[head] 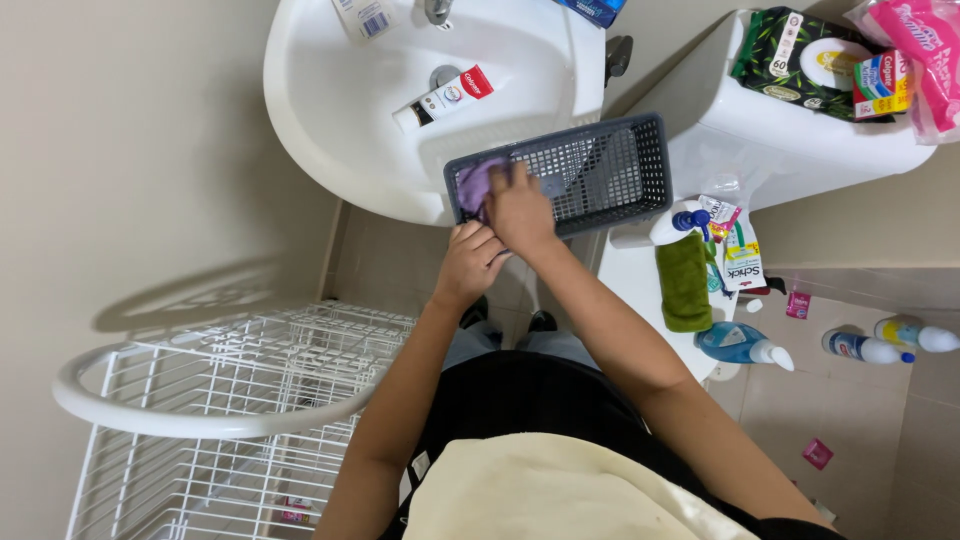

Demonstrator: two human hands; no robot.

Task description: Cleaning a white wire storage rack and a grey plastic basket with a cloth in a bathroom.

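Note:
A dark grey plastic basket with a mesh bottom rests on the front rim of a white sink. My left hand grips the basket's near left corner from below. My right hand reaches inside the basket and presses a purple cloth against its left end. A toothpaste tube lies in the sink bowl near the drain.
A white toilet tank at right carries wipes packs and a pink packet. A green cloth, a spray bottle and packets sit on the toilet lid. Bottles stand on the tiled floor. A white wire rack stands at lower left.

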